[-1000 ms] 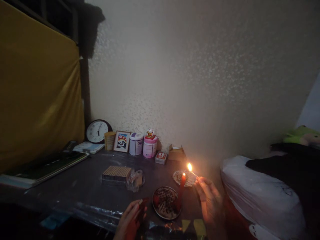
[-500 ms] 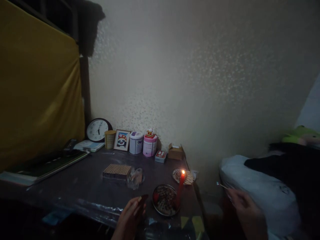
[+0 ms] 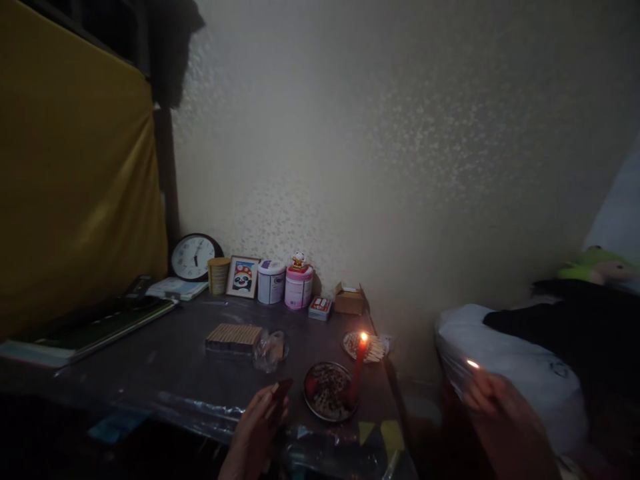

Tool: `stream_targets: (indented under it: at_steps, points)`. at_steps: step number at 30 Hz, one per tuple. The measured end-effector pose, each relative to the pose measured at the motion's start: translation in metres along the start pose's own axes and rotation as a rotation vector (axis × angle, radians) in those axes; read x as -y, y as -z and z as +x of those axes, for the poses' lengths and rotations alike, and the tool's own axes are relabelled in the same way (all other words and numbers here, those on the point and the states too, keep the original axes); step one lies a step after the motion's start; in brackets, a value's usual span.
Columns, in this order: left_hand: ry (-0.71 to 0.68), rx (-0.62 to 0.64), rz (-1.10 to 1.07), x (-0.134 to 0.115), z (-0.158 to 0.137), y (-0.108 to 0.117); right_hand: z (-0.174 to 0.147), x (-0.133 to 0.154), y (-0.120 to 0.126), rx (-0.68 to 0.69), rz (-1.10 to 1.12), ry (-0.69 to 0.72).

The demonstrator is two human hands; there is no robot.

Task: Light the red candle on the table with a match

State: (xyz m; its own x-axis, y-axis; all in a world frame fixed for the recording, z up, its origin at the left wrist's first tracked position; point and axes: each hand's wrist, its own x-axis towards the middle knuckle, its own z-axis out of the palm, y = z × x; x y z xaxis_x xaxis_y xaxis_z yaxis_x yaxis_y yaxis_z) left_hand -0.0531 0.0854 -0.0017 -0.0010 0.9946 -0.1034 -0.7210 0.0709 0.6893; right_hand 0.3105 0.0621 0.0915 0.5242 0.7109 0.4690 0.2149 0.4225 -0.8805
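Observation:
A red candle [image 3: 359,368] stands lit at the right rim of a round metal dish [image 3: 327,400] near the table's front right corner. My left hand [image 3: 257,430] holds a small dark matchbox [image 3: 281,389] just left of the dish. My right hand [image 3: 493,403] is off the table to the right and pinches a matchstick [image 3: 472,364] whose tip still glows faintly. A second small plate [image 3: 367,347] with matchsticks lies behind the candle.
The dark table [image 3: 175,373] carries a flat box [image 3: 234,337], a crumpled wrapper [image 3: 270,349], a clock [image 3: 194,257], a panda picture [image 3: 243,276], tins [image 3: 285,284] and books [image 3: 85,327]. A white bundle [image 3: 510,373] lies at the right. The room is dim.
My right hand drew the burning match away from the candle to the right, off the table. The match flame went down to a glow. The candle stays lit; the room darkened.

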Motion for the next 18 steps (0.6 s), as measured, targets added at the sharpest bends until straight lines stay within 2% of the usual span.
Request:
stream_targets:
  at_steps: [5,9,13,15,18]
  points:
    - [0.012,0.006,-0.035,0.000,0.000,0.000,0.000,-0.020,-0.009,0.025,-0.012,-0.099]
    - [0.008,0.050,-0.056,0.002,0.001,0.003,0.004,-0.025,-0.016,0.028,0.028,-0.100]
    - [0.018,0.058,-0.075,0.002,0.003,0.005,0.005,-0.025,-0.011,0.077,-0.005,-0.106]
    - [0.037,0.050,-0.090,0.003,0.004,0.005,0.004,-0.027,-0.005,0.077,-0.086,-0.067]
    - [0.055,0.026,-0.106,0.004,0.005,0.006,0.003,-0.032,0.005,0.064,-0.196,0.078]
